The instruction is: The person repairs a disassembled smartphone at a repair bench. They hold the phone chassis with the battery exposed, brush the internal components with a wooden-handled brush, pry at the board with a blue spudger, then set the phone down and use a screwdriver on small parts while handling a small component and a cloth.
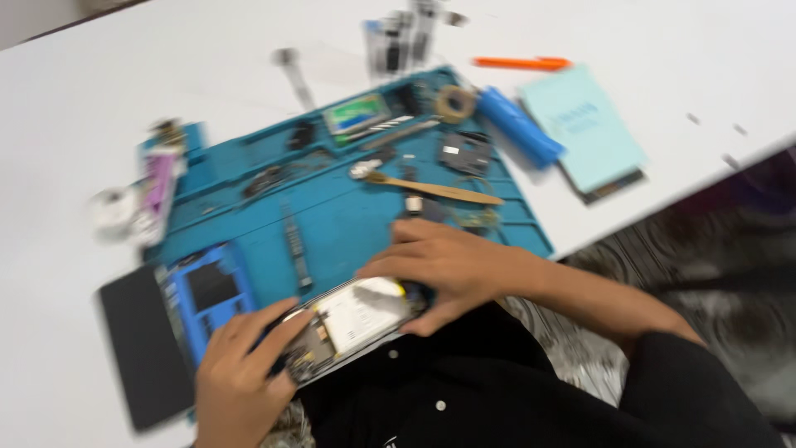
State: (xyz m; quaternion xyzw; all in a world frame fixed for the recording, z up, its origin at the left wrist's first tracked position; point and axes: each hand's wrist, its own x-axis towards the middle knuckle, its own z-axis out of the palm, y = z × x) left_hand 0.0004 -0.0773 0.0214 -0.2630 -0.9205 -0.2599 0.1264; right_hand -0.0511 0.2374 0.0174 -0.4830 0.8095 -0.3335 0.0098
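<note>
While both hands clamp the opened phone (352,322), left hand (240,373) and right hand (448,270) at opposite ends, squeezing could crack its exposed board.

Whole view motion-blurred from my end. Opened phone (352,323): far end hidden under my right hand (452,270), near corner under left hand (240,373); board detail unreadable. Small parts on blue mat (348,220) too smeared to identify. Left wrist cut off by bottom edge. Cluster of tools (402,37) at top edge clipped, indistinct.
</note>
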